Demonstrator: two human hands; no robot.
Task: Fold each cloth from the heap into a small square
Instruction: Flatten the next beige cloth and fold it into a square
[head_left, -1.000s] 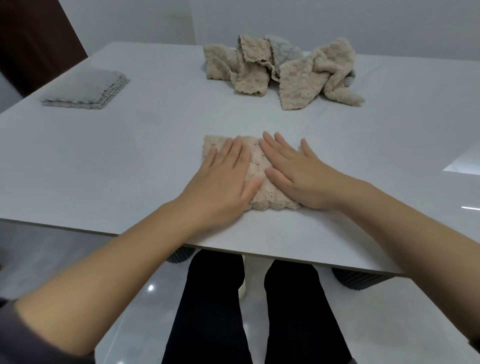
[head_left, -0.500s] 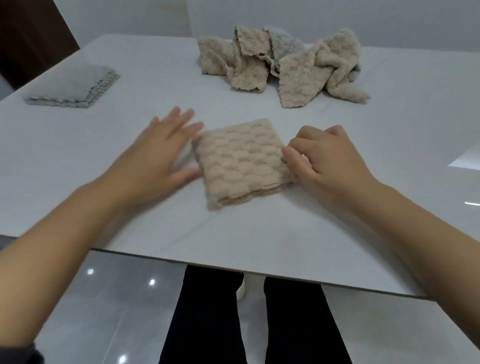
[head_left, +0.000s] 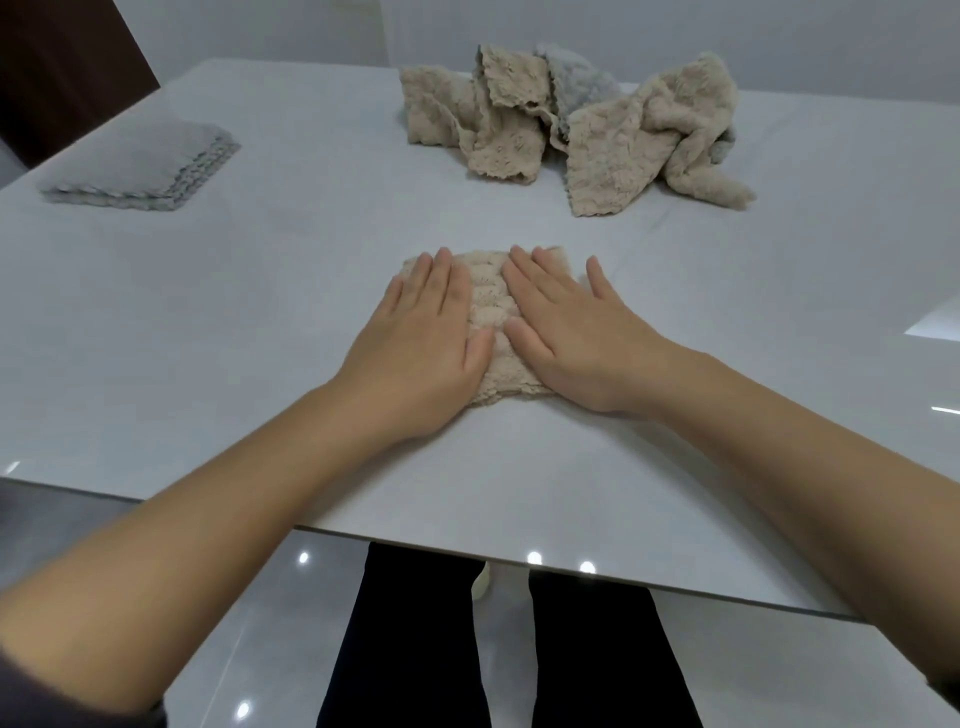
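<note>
Half a second ago the hands flanked the folded beige cloth (head_left: 491, 312). Now the left hand (head_left: 421, 332) and right hand (head_left: 571, 332) press it flat, each grip released, on the worktop (head_left: 260, 312) near the heap (head_left: 571, 119). This square looks finished, but the heap still waits.

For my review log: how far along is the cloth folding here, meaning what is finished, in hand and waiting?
Done: a grey folded stack lies at the far left of the table. In hand: a beige cloth, already folded small, is pressed flat under the left hand and right hand. Left: the heap at the far side, several crumpled beige cloths and at least one grey.
</note>
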